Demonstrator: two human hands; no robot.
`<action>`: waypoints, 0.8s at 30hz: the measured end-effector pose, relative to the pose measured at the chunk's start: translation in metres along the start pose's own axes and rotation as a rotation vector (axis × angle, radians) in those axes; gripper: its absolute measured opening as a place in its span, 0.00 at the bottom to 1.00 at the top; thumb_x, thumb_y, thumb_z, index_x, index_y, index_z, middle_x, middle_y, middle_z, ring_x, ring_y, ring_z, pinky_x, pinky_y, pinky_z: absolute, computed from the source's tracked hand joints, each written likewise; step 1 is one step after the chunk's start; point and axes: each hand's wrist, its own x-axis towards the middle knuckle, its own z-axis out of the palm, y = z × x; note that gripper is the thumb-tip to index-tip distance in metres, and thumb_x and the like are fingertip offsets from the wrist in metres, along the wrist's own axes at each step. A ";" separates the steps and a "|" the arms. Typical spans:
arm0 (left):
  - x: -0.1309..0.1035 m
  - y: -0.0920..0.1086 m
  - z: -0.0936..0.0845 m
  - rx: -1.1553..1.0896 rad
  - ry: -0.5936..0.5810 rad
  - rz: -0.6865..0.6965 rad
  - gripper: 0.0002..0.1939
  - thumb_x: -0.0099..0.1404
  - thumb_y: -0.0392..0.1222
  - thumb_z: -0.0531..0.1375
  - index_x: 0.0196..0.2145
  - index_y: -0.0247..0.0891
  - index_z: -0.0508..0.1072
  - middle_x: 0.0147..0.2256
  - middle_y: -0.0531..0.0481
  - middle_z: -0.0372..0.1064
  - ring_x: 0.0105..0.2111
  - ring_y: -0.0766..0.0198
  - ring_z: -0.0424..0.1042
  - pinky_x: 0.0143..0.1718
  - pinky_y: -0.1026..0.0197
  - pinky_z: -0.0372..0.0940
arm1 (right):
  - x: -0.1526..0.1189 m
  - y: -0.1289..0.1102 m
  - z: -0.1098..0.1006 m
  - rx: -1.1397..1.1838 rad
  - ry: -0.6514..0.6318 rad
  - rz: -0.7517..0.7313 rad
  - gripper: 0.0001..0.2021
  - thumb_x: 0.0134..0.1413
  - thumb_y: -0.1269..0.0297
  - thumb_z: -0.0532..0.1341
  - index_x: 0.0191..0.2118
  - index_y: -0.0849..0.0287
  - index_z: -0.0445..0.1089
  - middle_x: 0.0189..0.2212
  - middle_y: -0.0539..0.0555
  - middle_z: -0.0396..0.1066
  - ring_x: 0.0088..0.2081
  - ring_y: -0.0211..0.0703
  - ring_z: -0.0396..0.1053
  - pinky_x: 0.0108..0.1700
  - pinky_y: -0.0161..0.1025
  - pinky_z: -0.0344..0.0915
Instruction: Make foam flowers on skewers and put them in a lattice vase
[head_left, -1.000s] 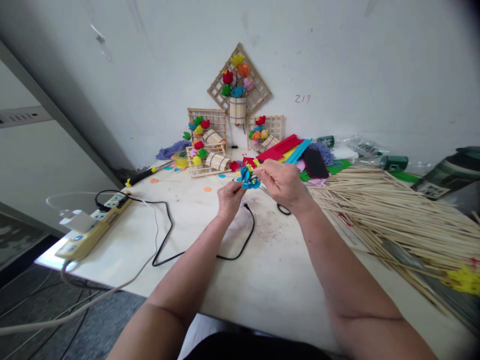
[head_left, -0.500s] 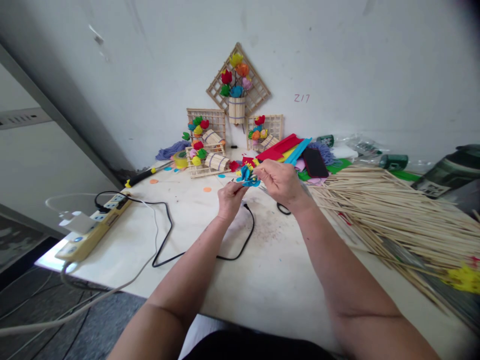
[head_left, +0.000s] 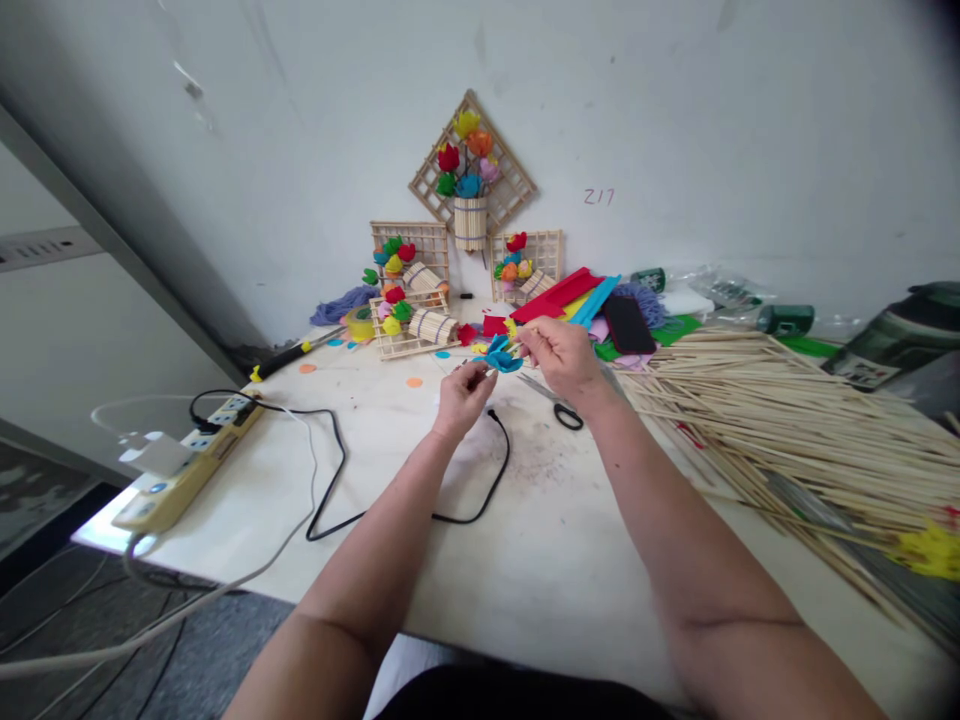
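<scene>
Left grip (head_left: 463,400) is clamped on a blue flower (head_left: 501,360) above the tabletop (head_left: 540,560), right grip (head_left: 561,358) pinched together beside it, and the bloom looks flatter than a moment ago, suggesting it is being turned, its base hidden and what the right pinches unclear.

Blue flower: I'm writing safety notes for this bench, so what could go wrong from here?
The blue flower, in the fingers of the left hand, might crease or tear if tugged; its petals look thin. The scissors lie near the right hand, which could brush them when lowered. The black cable passes beneath the left arm and might get snagged.
</scene>
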 end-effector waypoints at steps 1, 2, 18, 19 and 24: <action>0.000 0.002 -0.001 -0.038 -0.013 -0.014 0.11 0.53 0.46 0.60 0.30 0.34 0.71 0.19 0.56 0.58 0.21 0.72 0.56 0.25 0.66 0.53 | 0.000 0.000 0.000 0.015 0.002 0.010 0.15 0.58 0.58 0.51 0.25 0.59 0.65 0.19 0.50 0.67 0.23 0.36 0.63 0.29 0.34 0.57; 0.000 0.003 -0.002 -0.078 -0.031 -0.030 0.12 0.53 0.46 0.60 0.30 0.34 0.70 0.20 0.56 0.58 0.21 0.72 0.56 0.25 0.66 0.53 | 0.000 0.000 -0.001 0.027 0.006 0.015 0.15 0.58 0.57 0.51 0.25 0.59 0.65 0.19 0.50 0.66 0.23 0.36 0.63 0.28 0.34 0.57; -0.001 0.027 -0.005 -0.302 -0.109 -0.130 0.23 0.56 0.60 0.55 0.20 0.35 0.60 0.16 0.57 0.50 0.18 0.74 0.46 0.20 0.65 0.43 | 0.000 -0.011 -0.001 0.108 0.070 0.015 0.15 0.58 0.56 0.51 0.25 0.58 0.64 0.19 0.49 0.66 0.24 0.36 0.64 0.28 0.34 0.59; -0.001 0.027 -0.005 -0.304 -0.117 -0.134 0.23 0.56 0.60 0.55 0.20 0.35 0.60 0.17 0.57 0.50 0.18 0.74 0.46 0.20 0.65 0.43 | -0.001 -0.012 -0.001 0.104 0.071 0.011 0.15 0.58 0.57 0.51 0.25 0.58 0.63 0.19 0.49 0.65 0.24 0.36 0.64 0.29 0.34 0.59; 0.000 0.022 -0.006 -0.263 -0.168 -0.122 0.21 0.57 0.57 0.56 0.22 0.36 0.60 0.18 0.57 0.52 0.19 0.73 0.48 0.21 0.65 0.45 | -0.001 -0.014 0.000 0.084 0.093 0.029 0.16 0.57 0.57 0.52 0.22 0.58 0.62 0.18 0.49 0.64 0.24 0.36 0.63 0.29 0.34 0.58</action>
